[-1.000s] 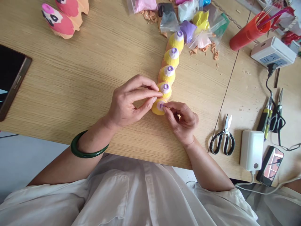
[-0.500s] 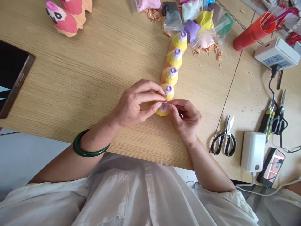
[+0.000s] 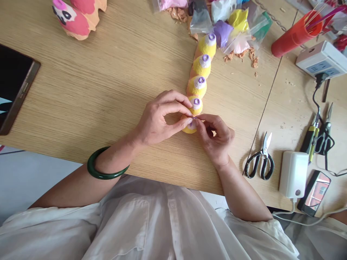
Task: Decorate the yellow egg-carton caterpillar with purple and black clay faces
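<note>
A row of yellow-painted egg-carton cups (image 3: 200, 68) lies on the wooden table (image 3: 81, 90), each cup topped with a white cap and a purple ring. My left hand (image 3: 159, 117) wraps the nearest cups from the left, its thumb and forefinger at the last cup (image 3: 189, 128). From the right, my right hand (image 3: 214, 137) pinches a tiny purple bit (image 3: 193, 117) at that cup's top. Both hands' fingertips meet there, hiding most of the cup's cap.
Bags of coloured clay (image 3: 225, 30) and wood shavings lie at the far edge. A pink egg-carton figure (image 3: 72, 21) stands far left, a tablet (image 3: 13, 86) lies left, and scissors (image 3: 260, 159), a charger (image 3: 293, 174) and a power strip (image 3: 322, 59) sit right.
My hands have drawn closer together over the last cup, with the fingertips now covering more of its top. The whole view has drifted slightly.
</note>
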The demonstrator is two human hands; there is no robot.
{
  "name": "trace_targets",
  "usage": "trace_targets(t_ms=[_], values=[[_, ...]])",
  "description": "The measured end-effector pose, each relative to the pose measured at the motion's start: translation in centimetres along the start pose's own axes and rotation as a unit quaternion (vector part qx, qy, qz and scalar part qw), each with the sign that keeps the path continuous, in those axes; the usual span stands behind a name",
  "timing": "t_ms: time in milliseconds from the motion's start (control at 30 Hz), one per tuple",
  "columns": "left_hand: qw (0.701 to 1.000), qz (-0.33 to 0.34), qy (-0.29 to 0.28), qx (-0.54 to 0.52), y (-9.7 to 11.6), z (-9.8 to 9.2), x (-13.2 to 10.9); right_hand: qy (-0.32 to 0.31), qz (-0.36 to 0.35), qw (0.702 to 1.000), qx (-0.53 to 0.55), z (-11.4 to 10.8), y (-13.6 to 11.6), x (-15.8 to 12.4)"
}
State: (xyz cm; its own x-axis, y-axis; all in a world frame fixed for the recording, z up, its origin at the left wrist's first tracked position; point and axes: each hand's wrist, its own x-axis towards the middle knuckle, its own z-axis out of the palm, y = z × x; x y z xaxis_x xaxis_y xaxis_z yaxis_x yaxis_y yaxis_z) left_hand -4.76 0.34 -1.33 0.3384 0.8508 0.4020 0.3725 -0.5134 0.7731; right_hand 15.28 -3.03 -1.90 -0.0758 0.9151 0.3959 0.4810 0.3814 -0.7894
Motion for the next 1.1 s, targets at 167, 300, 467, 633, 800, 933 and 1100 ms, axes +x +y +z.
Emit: trace_targets(t_ms=[167,300,467,633,800,933,1100], values=[[1.0,-0.003,0.01,-0.006,0.1,-0.1,-0.1,0.001,-0.037,0.999,-0.027,-0.3,0.0,-0.2],[1.0,0.0,0.0,0.018,0.0,0.1,0.0,-0.004,-0.051,0.997,-0.05,-0.5,0.0,-0.2],[1.0,0.009,0.007,0.019,0.2,0.1,-0.1,-0.001,-0.045,0.998,-0.042,-0.5,-0.1,-0.2],[1.0,0.017,0.004,0.0,0.5,-0.3,0.1,-0.016,-0.034,0.998,-0.043,-0.8,-0.4,-0.1],[0.999,-0.017,-0.026,-0.02,0.1,-0.7,-0.1,-0.049,0.006,0.999,-0.005,-1.2,-0.4,0.0],[0.996,-0.045,-0.025,-0.067,-0.3,-0.7,-0.3,-0.124,0.023,0.992,0.024,-1.1,0.1,-0.2],[0.993,-0.053,-0.035,-0.099,-0.5,-0.9,-0.3,-0.134,-0.016,0.991,-0.012,-1.0,0.4,-0.4]])
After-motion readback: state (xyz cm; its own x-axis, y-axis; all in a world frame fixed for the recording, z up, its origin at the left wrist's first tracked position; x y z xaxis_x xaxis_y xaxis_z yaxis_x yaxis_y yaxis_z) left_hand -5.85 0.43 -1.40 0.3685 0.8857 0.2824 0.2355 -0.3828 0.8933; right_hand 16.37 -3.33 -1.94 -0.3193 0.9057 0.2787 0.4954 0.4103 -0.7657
